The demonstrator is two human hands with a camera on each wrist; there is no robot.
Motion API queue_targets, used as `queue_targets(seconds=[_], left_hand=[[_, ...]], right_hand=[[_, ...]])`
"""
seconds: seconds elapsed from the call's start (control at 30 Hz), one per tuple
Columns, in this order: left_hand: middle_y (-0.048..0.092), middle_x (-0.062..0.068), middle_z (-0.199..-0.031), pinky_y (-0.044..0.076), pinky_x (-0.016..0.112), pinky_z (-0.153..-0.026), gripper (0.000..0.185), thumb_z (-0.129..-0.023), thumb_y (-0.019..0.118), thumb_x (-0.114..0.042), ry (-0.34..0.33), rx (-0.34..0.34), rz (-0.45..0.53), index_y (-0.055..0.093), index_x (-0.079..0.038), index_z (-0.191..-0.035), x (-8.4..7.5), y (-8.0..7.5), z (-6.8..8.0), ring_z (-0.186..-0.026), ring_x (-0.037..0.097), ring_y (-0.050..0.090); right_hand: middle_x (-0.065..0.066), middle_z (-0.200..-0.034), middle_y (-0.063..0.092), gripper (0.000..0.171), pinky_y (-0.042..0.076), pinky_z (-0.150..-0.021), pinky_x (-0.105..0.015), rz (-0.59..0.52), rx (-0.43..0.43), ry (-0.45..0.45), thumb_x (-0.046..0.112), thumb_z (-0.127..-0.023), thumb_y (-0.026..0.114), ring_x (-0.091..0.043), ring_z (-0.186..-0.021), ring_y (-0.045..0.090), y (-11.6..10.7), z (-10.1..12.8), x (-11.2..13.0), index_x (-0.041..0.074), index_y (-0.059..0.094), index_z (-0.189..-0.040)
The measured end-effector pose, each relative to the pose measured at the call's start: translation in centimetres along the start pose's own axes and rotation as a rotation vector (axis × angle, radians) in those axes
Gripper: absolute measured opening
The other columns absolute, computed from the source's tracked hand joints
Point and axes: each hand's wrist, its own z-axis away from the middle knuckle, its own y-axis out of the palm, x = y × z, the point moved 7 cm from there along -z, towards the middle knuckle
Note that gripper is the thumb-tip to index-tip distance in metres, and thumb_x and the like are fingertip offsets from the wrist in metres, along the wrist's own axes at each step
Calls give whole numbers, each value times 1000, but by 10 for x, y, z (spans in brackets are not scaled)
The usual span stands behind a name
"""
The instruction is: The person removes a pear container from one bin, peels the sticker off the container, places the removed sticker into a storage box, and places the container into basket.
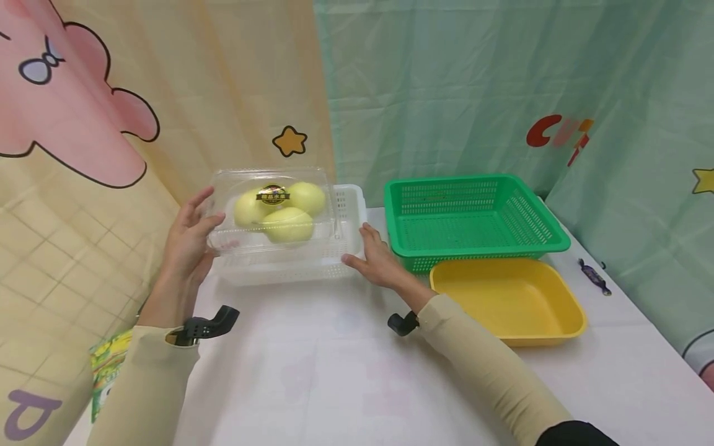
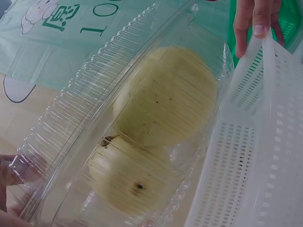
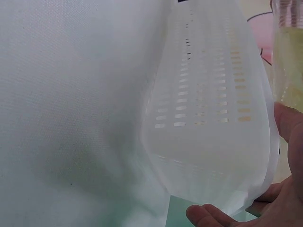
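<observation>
Nearest, the white-covered bench point(image 1: 312, 378) runs between two beige sleeves point(image 1: 485, 359), with a green-and-yellow packet point(image 1: 108, 365) beside the left one. A yellow tray point(image 1: 502, 303) sits to the right, just in front of a green basket point(image 1: 452, 230). Farther in, the left grip point(image 1: 188, 238) is closed on the left end of a clear box point(image 1: 245, 240), thumb on the near side, and the right grip point(image 1: 381, 257) pinches the right corner of a white basket point(image 1: 290, 271). The tilted box holds three pale yellow fruits point(image 1: 289, 224) under a dark label point(image 1: 273, 194) and lies over the basket's left part; whether they touch, I cannot tell. A wrapped candy point(image 1: 594, 277) lies right of the green basket. Behind hangs a beige and green curtain point(image 1: 424, 111).
</observation>
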Motion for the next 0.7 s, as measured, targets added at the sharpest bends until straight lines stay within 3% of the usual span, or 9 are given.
queue_targets(seconds=[0.2,0.57,0.7], left_hand=[[18,-3,-157,57,33,-67,60,-89,61,-6,21,32,64,39,-26,-142,1,2,13,-115,12,45],[37,-2,-135,58,32,-73,53,-92,53,3,62,142,182,38,-18,-138,5,6,45,-104,12,59],[37,1,-137,58,31,-74,52,-93,48,6,86,198,220,35,-15,-139,8,10,56,-102,13,63]], right_hand=[[-3,-161,5,84,22,-117,-49,7,2,8,45,-89,60,-28,-146,18,1,0,-2,13,13,-151],[-5,-160,6,77,26,-115,-49,35,-15,-19,34,-92,58,-31,-144,23,1,0,-3,7,15,-151],[-6,-160,7,73,28,-114,-50,54,-34,-34,29,-93,55,-33,-144,24,0,1,-1,7,15,-150]])
